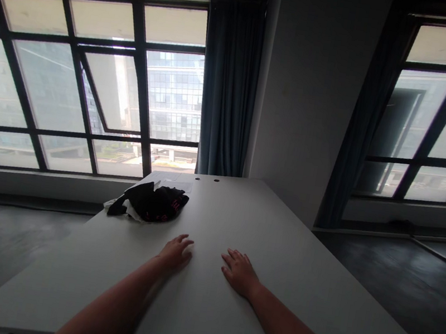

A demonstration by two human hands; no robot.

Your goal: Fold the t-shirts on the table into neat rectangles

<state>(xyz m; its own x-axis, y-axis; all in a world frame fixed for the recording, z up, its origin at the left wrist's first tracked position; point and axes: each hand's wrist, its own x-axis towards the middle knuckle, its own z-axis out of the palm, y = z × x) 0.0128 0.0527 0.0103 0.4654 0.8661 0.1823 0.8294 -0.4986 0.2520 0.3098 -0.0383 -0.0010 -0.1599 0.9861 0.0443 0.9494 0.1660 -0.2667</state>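
Note:
Both of my hands are over the middle of a white table. My left hand (176, 252) has its fingers apart and slightly bent, with nothing in it. To its right, my right hand (239, 272) rests on the tabletop (200, 310), palm down, fingers spread and holding nothing. Beyond my left hand, towards the table's left edge, lies a crumpled black cloth item (162, 204) with pink marks. Some white material shows under and beside it. Neither hand touches the black item.
Pale sheets (176, 179) lie behind the black item at the far left corner. Two small dark round spots (216, 180) mark the table's far edge. Past the table stand a blue curtain (228, 94), a pillar (305, 101) and windows, one pane tilted open.

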